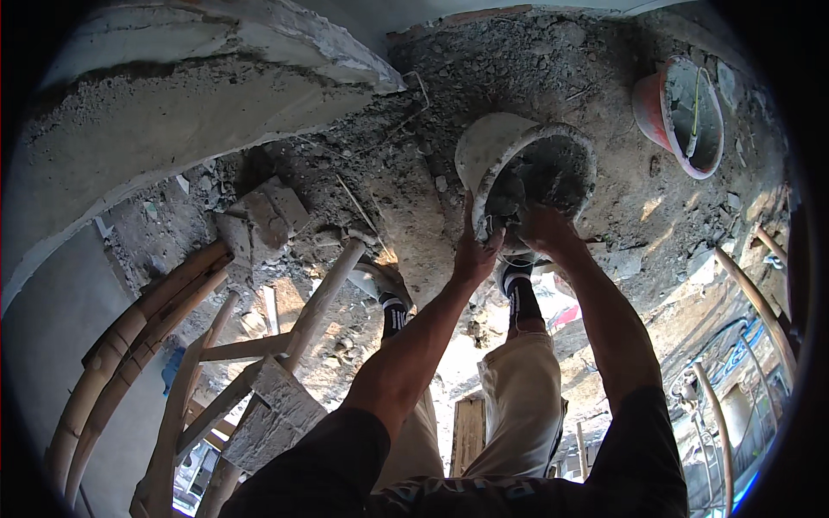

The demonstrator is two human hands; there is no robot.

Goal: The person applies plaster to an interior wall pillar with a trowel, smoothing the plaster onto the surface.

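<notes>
A mortar-crusted bucket (484,147) tilts toward me near my feet, its mouth facing me. Wet grey mortar (553,173) lies inside it. My left hand (477,255) is closed on the near left part of the bucket's rim, the thumb over the edge. My right hand (546,231) reaches over the near rim into the mouth, beside the mortar. Its fingers are hidden in the shadow there, so what they hold, if anything, does not show.
A red bucket (652,108) with a handle stands at the far right. Rubble covers the ground. On the left are a curved plastered edge (233,112), broken blocks (268,211), a wooden trestle (319,302) and bamboo poles (121,345). More poles (751,293) rise at the right.
</notes>
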